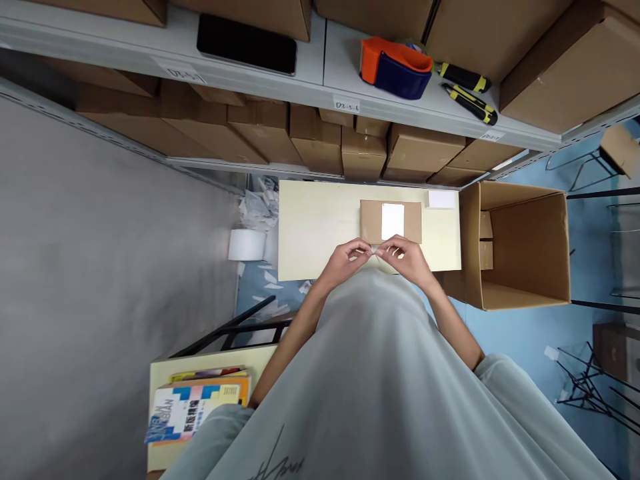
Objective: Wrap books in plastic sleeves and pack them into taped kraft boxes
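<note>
My left hand (347, 259) and my right hand (406, 257) meet in front of my body at the near edge of the table. The thumb and fingers of each are pinched on a small whitish piece (375, 249) between them; it is too small to tell its kind. Just beyond the fingertips, a closed brown cardboard box (371, 220) lies on the pale yellow table (320, 230). On its top sits a white rectangular label (393, 221). A stack of small white paper (442, 199) is at the table's far right corner.
A big open carton (525, 247) with small boxes inside stands right of the table. Above, a shelf (345, 63) holds cartons, a phone (246, 43), an orange and blue tape dispenser (396, 67) and cutters (470, 103). A white roll (247, 245) stands left, books (195, 407) lower left.
</note>
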### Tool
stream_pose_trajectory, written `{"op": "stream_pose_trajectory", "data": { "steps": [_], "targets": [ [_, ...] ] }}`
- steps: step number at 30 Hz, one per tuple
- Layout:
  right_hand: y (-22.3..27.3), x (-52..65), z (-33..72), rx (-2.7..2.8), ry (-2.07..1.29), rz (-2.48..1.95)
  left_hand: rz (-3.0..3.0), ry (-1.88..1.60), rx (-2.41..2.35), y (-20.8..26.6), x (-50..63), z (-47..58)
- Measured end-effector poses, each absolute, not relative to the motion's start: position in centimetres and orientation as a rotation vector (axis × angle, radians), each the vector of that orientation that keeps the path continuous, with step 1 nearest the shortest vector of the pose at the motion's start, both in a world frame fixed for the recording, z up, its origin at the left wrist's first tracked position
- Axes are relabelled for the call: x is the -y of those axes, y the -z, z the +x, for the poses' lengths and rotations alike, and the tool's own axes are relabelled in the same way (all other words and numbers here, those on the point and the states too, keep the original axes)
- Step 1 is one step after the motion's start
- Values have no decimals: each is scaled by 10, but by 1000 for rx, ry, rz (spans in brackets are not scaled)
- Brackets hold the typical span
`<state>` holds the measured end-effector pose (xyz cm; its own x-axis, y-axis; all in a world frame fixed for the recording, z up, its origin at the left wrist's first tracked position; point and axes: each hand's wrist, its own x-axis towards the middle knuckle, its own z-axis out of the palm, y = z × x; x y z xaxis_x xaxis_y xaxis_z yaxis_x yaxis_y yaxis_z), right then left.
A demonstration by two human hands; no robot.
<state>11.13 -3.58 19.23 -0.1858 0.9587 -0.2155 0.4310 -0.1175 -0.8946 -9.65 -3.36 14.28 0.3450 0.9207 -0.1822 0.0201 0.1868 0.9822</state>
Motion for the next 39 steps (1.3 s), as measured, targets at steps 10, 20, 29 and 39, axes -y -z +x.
{"op": "stream_pose_trajectory", "data": {
  "steps": [10,20,29,39],
  "targets": [
    [-195,30,120,1702,-1254,-1561,1258,-823,-1024,-144,32,-85],
    [-185,25,138,1604,-1310,-1652,1089,-868,-1070,-137,33,-72],
    [-188,10,143,1403,-1243,-1709,837,-1028,-1229,-124,28,-104],
    [-187,4,108,1364,-1189,-1690,675,-1188,-1534,-96,27,-197]
  ]
}}
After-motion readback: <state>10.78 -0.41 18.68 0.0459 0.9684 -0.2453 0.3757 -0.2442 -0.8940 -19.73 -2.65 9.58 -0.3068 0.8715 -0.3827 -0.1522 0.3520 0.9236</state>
